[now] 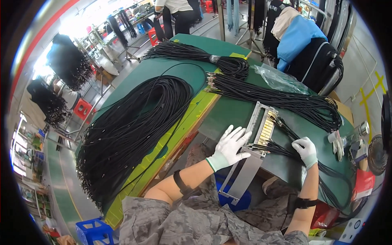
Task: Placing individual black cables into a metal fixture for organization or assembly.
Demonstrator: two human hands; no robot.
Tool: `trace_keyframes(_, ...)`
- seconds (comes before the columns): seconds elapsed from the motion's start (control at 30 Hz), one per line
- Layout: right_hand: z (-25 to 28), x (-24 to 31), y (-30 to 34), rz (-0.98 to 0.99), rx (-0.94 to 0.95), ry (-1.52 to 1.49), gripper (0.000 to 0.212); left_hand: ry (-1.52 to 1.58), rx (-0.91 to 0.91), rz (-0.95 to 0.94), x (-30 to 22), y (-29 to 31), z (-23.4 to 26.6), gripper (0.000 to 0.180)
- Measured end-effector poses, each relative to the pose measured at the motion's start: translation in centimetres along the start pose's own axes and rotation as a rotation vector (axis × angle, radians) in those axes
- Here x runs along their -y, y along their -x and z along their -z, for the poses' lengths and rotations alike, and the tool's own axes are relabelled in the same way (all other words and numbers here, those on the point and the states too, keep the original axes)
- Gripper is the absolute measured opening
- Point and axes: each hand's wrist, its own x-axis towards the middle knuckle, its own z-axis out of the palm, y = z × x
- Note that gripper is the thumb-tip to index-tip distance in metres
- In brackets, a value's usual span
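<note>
My left hand (232, 148), in a white glove, lies with its fingers spread over the near-left side of a grey metal fixture (247, 173). A row of yellowish, brass-coloured parts (267, 127) sits in the fixture's far half. From its right side black cables (281, 149) with metal ends run to the right in two groups. My right hand (305, 150), also gloved, is closed on these black cables, fingers curled. Its fingertips are partly hidden. Past the hand the cables trail down along the table's right side.
A large black cable bundle (134, 122) covers the green table's left part. Further bundles lie at the back (183, 52) and right (277, 96), near a clear plastic bag (281, 79). A jar (361, 130) and a small fan (377, 154) stand right. Someone stands far back (176, 14).
</note>
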Motion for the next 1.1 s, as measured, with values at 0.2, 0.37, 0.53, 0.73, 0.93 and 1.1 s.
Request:
trace_keyframes(0.2, -0.28, -0.66, -0.02, 0.021, -0.017, -0.024, 0.015, -0.002, 0.035, 0.017, -0.01, 0.08, -0.39, 0.078)
trace_keyframes(0.37, -0.28, -0.45, 0.04, 0.032, -0.025, -0.031, 0.013, -0.044, 0.022, 0.021, 0.04, 0.13, -0.45, 0.076)
trace_keyframes(0.53, -0.35, -0.76, 0.28, 0.004, -0.038, -0.011, 0.012, -0.041, 0.008, 0.019, -0.01, 0.36, -0.84, 0.076)
trace_keyframes(0.73, -0.4, -0.64, 0.18, 0.013, -0.036, -0.017, 0.013, 0.006, 0.02, 0.014, 0.08, 0.5, -0.81, 0.073)
trace_keyframes(0.93, -0.44, -0.53, 0.04, -0.027, -0.036, -0.003, 0.013, -0.021, 0.017, 0.007, 0.18, 0.5, -1.0, 0.071)
trace_keyframes(1.1, -0.38, -0.99, 0.1, 0.021, -0.04, -0.001, 0.013, -0.011, 0.011, 0.004, 0.06, 0.46, -1.09, 0.071)
